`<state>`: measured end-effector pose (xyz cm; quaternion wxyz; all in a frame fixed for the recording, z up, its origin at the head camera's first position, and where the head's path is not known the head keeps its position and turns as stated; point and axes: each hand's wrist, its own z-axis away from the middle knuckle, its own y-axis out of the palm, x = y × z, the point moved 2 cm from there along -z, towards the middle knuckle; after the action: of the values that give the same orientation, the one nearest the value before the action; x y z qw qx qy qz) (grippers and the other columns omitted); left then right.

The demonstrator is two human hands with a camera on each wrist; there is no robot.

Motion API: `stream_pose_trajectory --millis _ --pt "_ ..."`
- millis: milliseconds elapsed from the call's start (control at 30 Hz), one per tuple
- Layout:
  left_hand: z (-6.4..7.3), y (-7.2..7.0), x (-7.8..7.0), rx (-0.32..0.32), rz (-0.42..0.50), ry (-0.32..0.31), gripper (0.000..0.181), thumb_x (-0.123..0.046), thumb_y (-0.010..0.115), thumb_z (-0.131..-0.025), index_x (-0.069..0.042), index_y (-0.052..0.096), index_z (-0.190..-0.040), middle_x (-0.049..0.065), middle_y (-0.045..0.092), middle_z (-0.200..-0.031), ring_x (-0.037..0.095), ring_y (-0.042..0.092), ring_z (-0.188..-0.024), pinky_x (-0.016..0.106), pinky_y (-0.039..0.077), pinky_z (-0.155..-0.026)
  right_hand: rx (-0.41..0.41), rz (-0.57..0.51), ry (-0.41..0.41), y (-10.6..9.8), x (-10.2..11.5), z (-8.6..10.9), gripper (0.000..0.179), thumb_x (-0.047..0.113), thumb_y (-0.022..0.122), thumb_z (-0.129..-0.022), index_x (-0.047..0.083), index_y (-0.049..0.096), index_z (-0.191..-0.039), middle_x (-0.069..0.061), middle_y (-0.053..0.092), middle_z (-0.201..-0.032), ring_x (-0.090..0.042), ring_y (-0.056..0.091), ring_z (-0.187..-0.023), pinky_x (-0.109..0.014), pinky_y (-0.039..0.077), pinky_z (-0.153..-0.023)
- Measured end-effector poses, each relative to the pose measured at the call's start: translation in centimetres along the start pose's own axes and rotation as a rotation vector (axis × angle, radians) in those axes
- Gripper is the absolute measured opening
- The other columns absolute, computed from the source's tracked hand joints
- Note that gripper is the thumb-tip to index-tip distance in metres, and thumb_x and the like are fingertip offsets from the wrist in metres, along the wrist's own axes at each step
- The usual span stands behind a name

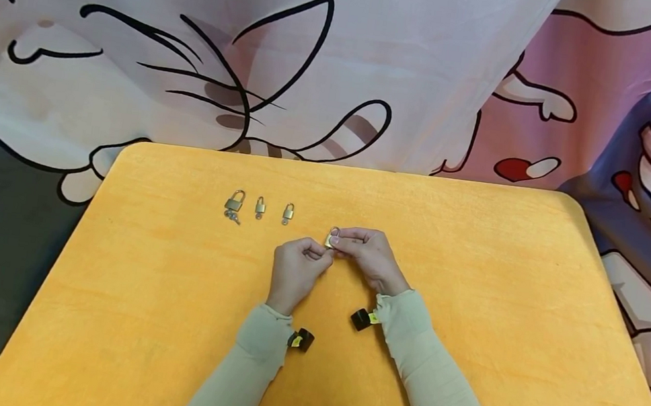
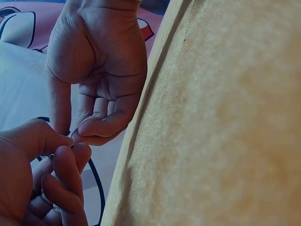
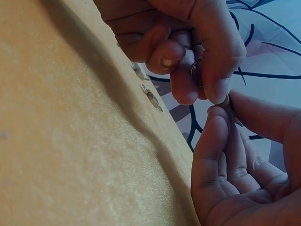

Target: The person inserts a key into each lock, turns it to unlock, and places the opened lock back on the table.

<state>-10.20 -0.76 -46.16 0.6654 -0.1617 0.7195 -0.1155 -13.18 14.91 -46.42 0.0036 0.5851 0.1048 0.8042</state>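
A small brass padlock [image 1: 329, 241] is held above the table, its shackle pointing up and away. My right hand [image 1: 372, 257] pinches its body between thumb and fingers. At the lock's lower end, my left hand [image 1: 297, 270] pinches a small key that the fingertips almost fully cover. A thin metal key ring [image 3: 192, 71] shows by the left fingers in the right wrist view. In the left wrist view, both hands' fingertips meet and hide the lock.
Left of the hands, on the yellow table [image 1: 477, 262], lie a larger padlock [image 1: 234, 204] with keys [image 1: 232, 216] below it, a small padlock [image 1: 260, 208] and another small padlock [image 1: 288, 213]. A cartoon-print cloth [image 1: 441, 55] hangs behind the far edge.
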Motion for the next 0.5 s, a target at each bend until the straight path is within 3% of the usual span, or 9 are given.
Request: stream_pose_trajectory --millis 500 --pt "0.01 0.00 0.17 0.017 -0.009 -0.013 0.012 -0.006 0.080 -0.078 -0.010 0.073 -0.068 -0.003 0.067 -0.063 0.009 0.061 -0.055 0.026 0.051 -0.053 0.012 0.000 -0.003 -0.03 -0.12 0.00 0.025 -0.002 0.071 -0.090 -0.015 0.068 -0.110 -0.012 0.074 -0.100 -0.017 0.071 -0.083 -0.031 0.059 -0.076"
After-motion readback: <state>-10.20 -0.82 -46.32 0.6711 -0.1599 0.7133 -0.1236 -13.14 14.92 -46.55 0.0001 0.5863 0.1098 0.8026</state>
